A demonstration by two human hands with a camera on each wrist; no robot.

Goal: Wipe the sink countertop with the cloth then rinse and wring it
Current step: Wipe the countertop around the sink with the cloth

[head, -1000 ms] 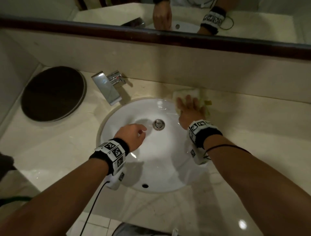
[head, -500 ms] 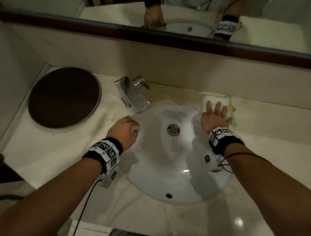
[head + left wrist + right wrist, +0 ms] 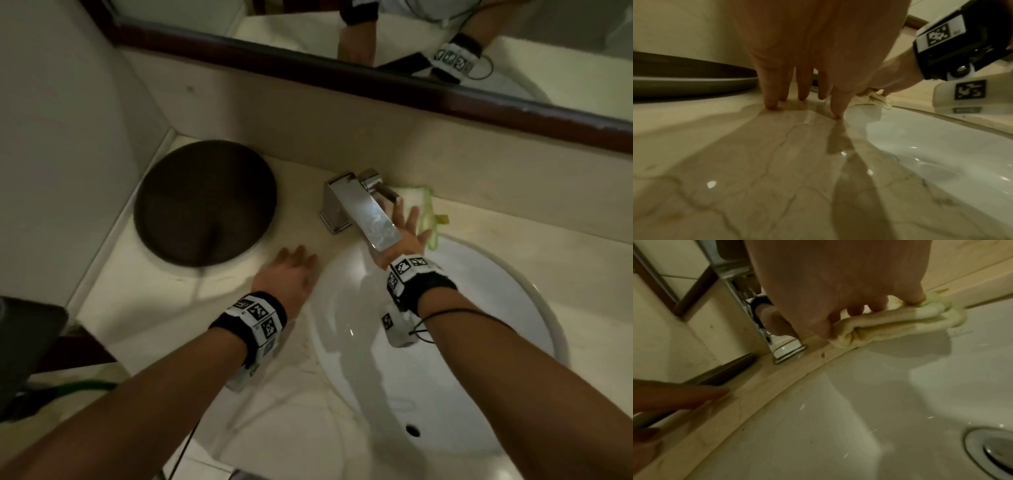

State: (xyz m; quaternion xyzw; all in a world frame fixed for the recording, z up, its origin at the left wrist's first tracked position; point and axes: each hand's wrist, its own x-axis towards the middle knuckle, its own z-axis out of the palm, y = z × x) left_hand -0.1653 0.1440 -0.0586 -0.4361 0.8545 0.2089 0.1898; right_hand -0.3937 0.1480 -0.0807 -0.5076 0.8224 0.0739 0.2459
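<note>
right hand (image 3: pixel 406 236) is flat on the pale yellow cloth (image 3: pixel 898 321), fingers straight and spread, grip wide, pressing it onto the table (image 3: pixel 191 298) behind the sink (image 3: pixel 513 308), just right of the chrome faucet (image 3: pixel 363 209). left hand (image 3: pixel 291 274) rests open-palmed on the table beside the basin, holding nothing

The bench (image 3: pixel 178 308) is pale veined stone, polished enough to throw back glints of light. The basin (image 3: pixel 479 342) is smooth white ceramic with a wet-looking gloss. The tap (image 3: pixel 359 209) is mirror-bright chromed metal, as is the drain ring (image 3: pixel 990 449). The cloth (image 3: pixel 890 321) is soft, thick, pale yellow terry, bunched in folds. The round dark lid (image 3: pixel 205 202) looks matt. The mirror frame (image 3: pixel 376 82) is dark glossy wood.
</note>
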